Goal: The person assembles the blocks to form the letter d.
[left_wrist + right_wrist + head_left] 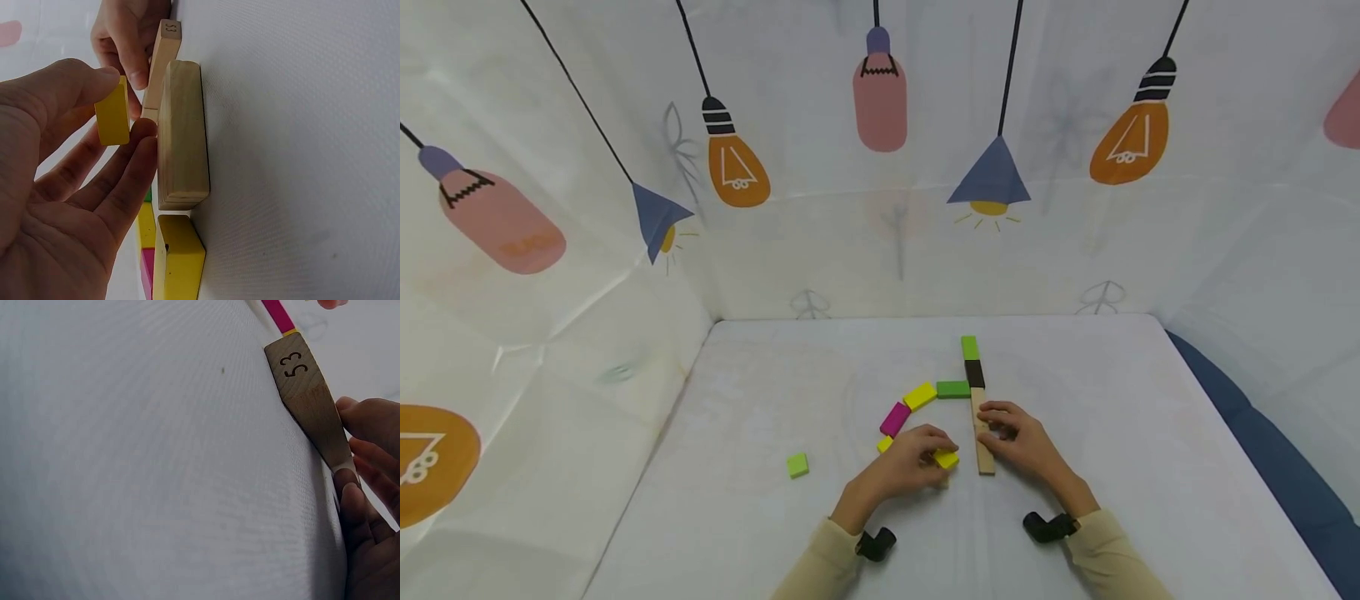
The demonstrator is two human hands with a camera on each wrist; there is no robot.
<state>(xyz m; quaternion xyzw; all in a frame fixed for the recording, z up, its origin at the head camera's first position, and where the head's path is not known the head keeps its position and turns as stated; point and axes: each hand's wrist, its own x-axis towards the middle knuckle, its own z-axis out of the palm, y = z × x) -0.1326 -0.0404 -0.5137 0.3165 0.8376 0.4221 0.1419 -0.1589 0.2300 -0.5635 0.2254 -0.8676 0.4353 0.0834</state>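
Observation:
My left hand [910,462] pinches a yellow block [112,115] between thumb and fingertips, lifted above the table. Under its other fingers lies a wooden block [184,134], mostly hidden in the head view. Beside that one is another yellow block [179,259], partly covered by the hand from above. My right hand [1022,442] is at a straight row of blocks, its thumb and fingers gripping around a wooden block [312,403] marked 53, near where two wooden pieces meet. A black block [974,373] and a lime block [970,347] continue that row at its far end.
From the row, a green block [953,389], a yellow block [920,396] and a magenta block [895,419] curve leftward toward me. One lime square block [797,465] lies apart at the left. White cloth [865,125] with printed lamps stands behind the white table [760,383].

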